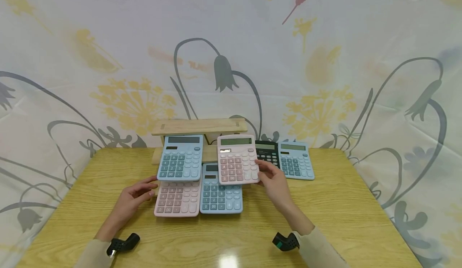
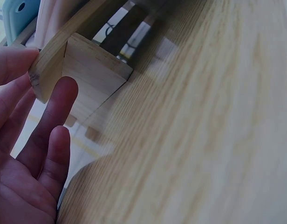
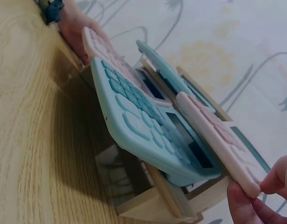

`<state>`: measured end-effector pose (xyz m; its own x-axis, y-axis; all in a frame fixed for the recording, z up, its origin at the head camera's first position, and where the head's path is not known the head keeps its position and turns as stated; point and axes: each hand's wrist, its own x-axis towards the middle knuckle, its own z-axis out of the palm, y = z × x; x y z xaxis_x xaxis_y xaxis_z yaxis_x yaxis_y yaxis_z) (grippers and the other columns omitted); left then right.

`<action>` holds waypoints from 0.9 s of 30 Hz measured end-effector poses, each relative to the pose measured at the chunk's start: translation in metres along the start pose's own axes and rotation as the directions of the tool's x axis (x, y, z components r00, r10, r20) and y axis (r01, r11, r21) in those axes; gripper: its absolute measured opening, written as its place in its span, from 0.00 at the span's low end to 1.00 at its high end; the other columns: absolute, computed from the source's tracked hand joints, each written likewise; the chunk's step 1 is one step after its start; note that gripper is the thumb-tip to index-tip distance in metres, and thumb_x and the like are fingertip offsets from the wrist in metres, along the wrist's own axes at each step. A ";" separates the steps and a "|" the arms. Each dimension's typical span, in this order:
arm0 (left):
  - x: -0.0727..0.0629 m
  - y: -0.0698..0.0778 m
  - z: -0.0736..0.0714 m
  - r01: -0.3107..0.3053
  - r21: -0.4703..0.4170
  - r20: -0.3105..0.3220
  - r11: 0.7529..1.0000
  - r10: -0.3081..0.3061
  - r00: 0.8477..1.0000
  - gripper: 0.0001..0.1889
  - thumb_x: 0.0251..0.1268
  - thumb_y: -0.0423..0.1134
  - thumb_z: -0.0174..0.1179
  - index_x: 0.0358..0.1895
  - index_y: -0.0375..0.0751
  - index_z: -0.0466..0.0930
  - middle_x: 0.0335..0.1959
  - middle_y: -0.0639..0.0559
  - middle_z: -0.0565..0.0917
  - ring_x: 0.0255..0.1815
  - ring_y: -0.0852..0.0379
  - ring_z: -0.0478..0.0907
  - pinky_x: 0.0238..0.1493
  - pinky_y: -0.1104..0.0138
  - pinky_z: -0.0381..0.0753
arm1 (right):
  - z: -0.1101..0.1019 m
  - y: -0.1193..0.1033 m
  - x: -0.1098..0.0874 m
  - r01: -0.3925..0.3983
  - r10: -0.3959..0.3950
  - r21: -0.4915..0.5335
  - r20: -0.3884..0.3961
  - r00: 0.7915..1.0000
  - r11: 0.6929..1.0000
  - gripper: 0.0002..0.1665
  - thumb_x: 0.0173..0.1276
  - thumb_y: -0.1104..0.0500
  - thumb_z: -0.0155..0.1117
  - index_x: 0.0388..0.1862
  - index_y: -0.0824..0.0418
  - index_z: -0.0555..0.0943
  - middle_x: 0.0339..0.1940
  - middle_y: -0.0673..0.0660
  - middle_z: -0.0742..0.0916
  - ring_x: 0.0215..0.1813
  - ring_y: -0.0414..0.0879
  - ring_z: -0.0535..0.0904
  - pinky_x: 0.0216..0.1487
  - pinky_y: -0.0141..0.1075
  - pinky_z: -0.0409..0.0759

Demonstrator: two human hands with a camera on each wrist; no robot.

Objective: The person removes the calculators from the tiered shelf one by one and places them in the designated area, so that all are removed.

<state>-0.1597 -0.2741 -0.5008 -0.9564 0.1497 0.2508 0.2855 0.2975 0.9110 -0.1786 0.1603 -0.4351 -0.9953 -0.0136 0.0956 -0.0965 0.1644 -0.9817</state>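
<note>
My right hand point(image 1: 274, 179) pinches the lower right edge of a pink calculator point(image 1: 238, 161), thumb on one side and fingers on the other. This calculator leans on the upper tier of a wooden stand point(image 1: 200, 126), beside a blue calculator point(image 1: 180, 157). On the lower tier are another pink calculator point(image 1: 178, 202) and another blue calculator point(image 1: 221, 199), their tops partly covered by the upper pair. At the stand's left end, my left hand point(image 1: 133, 199) holds the edge of a wooden board point(image 2: 52, 60) between thumb and fingers, the other fingers loosely extended.
Right of the stand, a black calculator point(image 1: 268, 149) and a light blue calculator point(image 1: 296, 161) lean near the back of the wooden table point(image 1: 325, 212). The black one is partly hidden by the pink calculator and my right hand. A patterned cloth point(image 1: 231, 27) hangs behind.
</note>
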 end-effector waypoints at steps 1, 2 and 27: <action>0.000 0.000 0.000 -0.003 -0.002 0.000 1.000 0.003 1.000 0.12 0.70 0.32 0.61 0.50 0.27 0.83 0.60 0.74 0.75 0.55 0.75 0.75 0.42 0.72 0.80 | -0.001 0.000 0.000 -0.001 0.001 0.000 -0.003 1.000 1.000 0.23 0.72 0.70 0.53 0.64 0.61 0.78 0.54 0.63 0.80 0.48 0.52 0.81 0.45 0.38 0.83; 0.000 0.000 0.000 -0.005 -0.002 0.000 1.000 0.005 1.000 0.12 0.70 0.31 0.61 0.50 0.27 0.83 0.60 0.74 0.75 0.55 0.74 0.75 0.42 0.72 0.80 | -0.002 0.000 0.000 -0.005 0.005 0.001 -0.004 1.000 1.000 0.23 0.72 0.70 0.53 0.64 0.61 0.78 0.54 0.63 0.80 0.47 0.52 0.81 0.45 0.38 0.83; 0.000 0.000 0.000 -0.010 0.009 -0.002 1.000 0.010 1.000 0.12 0.70 0.32 0.61 0.50 0.28 0.83 0.60 0.72 0.75 0.55 0.74 0.74 0.42 0.72 0.79 | -0.029 0.002 -0.002 -0.063 0.065 0.021 -0.060 0.996 0.998 0.25 0.70 0.72 0.50 0.65 0.64 0.76 0.57 0.65 0.78 0.48 0.49 0.80 0.43 0.35 0.83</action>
<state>-0.1597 -0.2744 -0.5010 -0.9537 0.1506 0.2603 0.2953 0.3045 0.9056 -0.1763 0.1889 -0.4329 -0.9975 0.0565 0.0417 -0.0332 0.1443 -0.9890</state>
